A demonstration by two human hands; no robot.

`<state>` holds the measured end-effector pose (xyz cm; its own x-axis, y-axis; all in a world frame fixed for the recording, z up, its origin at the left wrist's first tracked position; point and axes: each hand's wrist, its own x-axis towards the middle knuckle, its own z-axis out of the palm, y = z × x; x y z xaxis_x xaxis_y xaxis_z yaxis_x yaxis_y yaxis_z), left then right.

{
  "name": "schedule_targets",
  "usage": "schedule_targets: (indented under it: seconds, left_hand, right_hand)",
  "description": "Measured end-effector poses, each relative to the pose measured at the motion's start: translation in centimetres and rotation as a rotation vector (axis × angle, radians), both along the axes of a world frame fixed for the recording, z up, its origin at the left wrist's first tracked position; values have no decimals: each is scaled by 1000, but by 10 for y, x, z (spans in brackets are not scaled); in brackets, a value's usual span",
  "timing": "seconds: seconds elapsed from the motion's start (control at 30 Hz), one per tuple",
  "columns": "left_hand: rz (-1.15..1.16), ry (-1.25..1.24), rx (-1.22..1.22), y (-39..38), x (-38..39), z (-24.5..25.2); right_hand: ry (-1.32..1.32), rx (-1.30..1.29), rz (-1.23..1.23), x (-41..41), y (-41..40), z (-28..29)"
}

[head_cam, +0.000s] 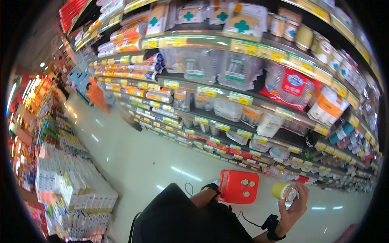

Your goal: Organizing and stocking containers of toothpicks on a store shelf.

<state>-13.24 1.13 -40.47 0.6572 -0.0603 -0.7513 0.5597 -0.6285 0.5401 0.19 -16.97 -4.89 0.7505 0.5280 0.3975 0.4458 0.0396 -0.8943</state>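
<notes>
My right hand point(296, 200) is closed around a yellow-green cylindrical tub point(279, 191). The tub lies tipped on its side, its clear end towards my fingers, and tightly packed tan stick ends show through it, like toothpicks. To its left is a red plastic shopping basket point(226, 197). Inside are three small round-topped containers: a greenish one point(244, 182), a tan one point(251, 183) and another tan one point(246, 194). My left forearm reaches the basket's left rim, a black strap on its wrist. The left hand point(217, 186) is mostly hidden there, so its grip does not show.
Tall supermarket shelving point(197, 39) runs along the front and right. It holds packaged plastic cups point(291, 85), clear containers point(240, 68) and similar yellow tubs point(304, 38). Stacked cartons point(88, 191) stand to the left, across a shiny aisle floor point(136, 164). Thin cables hang near my arms.
</notes>
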Motion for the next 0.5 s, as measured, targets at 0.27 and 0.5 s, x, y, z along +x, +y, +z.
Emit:
schedule_targets:
  seconds: [0.27,0.5]
  left_hand:
    - [28,157,-190,-36,-118,-15]
    - [-47,296,-161,-53,-104,-22]
  right_hand:
    - [-151,-2,-2,-3,-57,12]
    - [-124,154,45,-15,-107,20]
